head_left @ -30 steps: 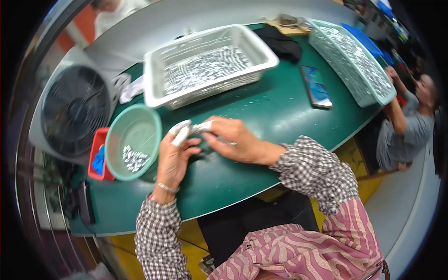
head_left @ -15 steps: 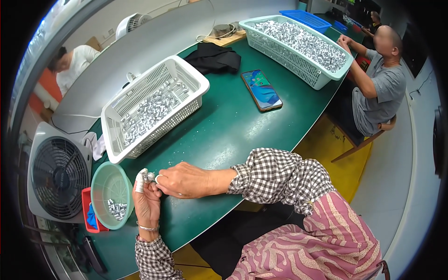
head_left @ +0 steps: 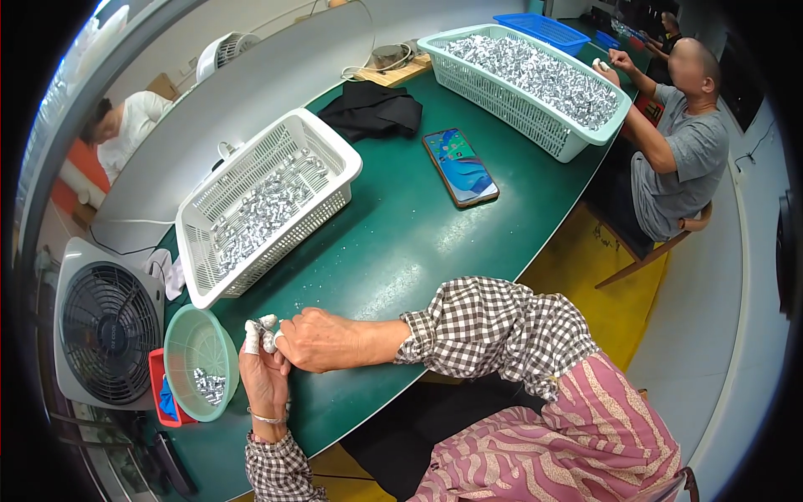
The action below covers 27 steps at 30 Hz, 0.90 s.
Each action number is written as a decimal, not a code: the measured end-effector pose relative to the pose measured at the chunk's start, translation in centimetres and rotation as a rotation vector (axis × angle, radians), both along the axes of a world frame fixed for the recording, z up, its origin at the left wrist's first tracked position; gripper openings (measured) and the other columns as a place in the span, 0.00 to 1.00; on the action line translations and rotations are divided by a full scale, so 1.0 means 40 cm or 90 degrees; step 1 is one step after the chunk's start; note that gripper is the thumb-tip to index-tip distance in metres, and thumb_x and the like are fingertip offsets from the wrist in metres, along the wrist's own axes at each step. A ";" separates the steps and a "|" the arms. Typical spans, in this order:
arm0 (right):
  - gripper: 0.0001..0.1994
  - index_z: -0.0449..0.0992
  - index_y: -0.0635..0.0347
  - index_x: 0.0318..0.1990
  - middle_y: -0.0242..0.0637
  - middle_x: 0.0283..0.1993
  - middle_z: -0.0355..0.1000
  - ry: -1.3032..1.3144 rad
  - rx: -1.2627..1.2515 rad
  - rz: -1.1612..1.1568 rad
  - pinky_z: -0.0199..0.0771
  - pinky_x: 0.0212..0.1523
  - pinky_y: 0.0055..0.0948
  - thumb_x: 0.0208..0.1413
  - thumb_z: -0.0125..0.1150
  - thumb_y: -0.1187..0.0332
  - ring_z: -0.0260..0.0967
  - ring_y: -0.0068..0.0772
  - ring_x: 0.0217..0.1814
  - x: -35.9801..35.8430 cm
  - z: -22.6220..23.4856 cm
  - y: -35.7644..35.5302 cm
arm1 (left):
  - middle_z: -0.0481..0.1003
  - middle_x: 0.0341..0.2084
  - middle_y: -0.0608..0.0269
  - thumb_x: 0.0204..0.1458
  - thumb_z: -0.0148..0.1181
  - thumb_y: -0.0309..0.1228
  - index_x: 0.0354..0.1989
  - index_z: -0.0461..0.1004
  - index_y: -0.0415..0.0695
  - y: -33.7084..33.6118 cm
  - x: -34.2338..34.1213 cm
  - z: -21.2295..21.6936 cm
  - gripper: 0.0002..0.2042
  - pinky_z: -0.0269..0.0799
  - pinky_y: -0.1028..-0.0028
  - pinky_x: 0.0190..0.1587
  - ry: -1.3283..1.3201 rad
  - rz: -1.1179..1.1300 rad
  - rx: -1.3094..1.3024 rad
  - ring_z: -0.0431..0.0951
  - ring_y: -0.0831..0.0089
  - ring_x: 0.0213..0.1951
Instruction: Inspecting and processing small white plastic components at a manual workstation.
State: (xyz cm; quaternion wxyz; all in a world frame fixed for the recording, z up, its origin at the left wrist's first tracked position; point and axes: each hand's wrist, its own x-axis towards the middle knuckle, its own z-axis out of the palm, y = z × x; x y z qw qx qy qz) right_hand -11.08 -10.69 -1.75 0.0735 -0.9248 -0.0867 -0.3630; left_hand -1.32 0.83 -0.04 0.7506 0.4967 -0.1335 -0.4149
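My left hand [head_left: 266,374] is raised over the near left of the table, with white tape wrapped round some fingertips and its fingers curled in a pinch. Against those fingertips presses my right hand [head_left: 320,341], also closed, with a white wrap on a finger. Whatever small piece sits between the two hands is hidden by the fingers. Just left of them stands a round green plastic basket [head_left: 224,343] with small silver metal pieces [head_left: 209,386] at its bottom. Beyond lies a white rectangular basket [head_left: 336,194] holding more silver metal pieces [head_left: 266,213].
A phone [head_left: 460,167] and a black cloth [head_left: 372,110] lie on the green table [head_left: 393,243]. A full pale-green basket [head_left: 502,100] stands at the far right, near a seated co-worker [head_left: 682,151]. At left are a fan [head_left: 109,322] and a red box [head_left: 157,365].
Both my hands have shifted slightly nearer to me, still pinched together. A silver glint at the left fingertips is now mostly covered. The co-worker's hands have moved apart.
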 end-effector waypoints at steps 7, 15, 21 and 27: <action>0.07 0.63 0.64 0.20 0.43 0.18 0.65 -0.019 0.285 0.112 0.65 0.16 0.34 0.45 0.52 0.74 0.67 0.38 0.17 0.008 0.017 -0.004 | 0.69 0.23 0.74 0.59 0.45 0.40 0.40 0.71 0.41 -0.009 0.000 -0.014 0.15 0.53 0.86 0.13 0.036 -0.043 -0.075 0.57 0.88 0.16; 0.11 0.66 0.70 0.24 0.51 0.20 0.69 0.119 0.976 0.285 0.72 0.22 0.35 0.55 0.43 0.73 0.73 0.41 0.22 0.010 0.054 0.010 | 0.67 0.21 0.75 0.59 0.44 0.40 0.42 0.70 0.41 -0.020 -0.047 0.003 0.15 0.53 0.86 0.14 0.054 0.002 -0.067 0.57 0.88 0.15; 0.12 0.65 0.70 0.25 0.52 0.19 0.68 0.089 0.842 0.272 0.72 0.24 0.35 0.57 0.43 0.71 0.72 0.44 0.22 0.021 0.038 0.000 | 0.64 0.20 0.75 0.59 0.45 0.40 0.43 0.69 0.38 -0.022 -0.025 0.006 0.16 0.52 0.85 0.15 0.091 0.016 -0.040 0.56 0.88 0.16; 0.06 0.64 0.64 0.26 0.47 0.21 0.68 0.112 0.146 0.082 0.70 0.20 0.35 0.46 0.52 0.72 0.71 0.42 0.20 -0.011 0.027 -0.020 | 0.63 0.20 0.75 0.58 0.46 0.42 0.42 0.70 0.38 -0.008 0.000 -0.010 0.17 0.52 0.84 0.16 0.089 -0.021 -0.025 0.57 0.87 0.16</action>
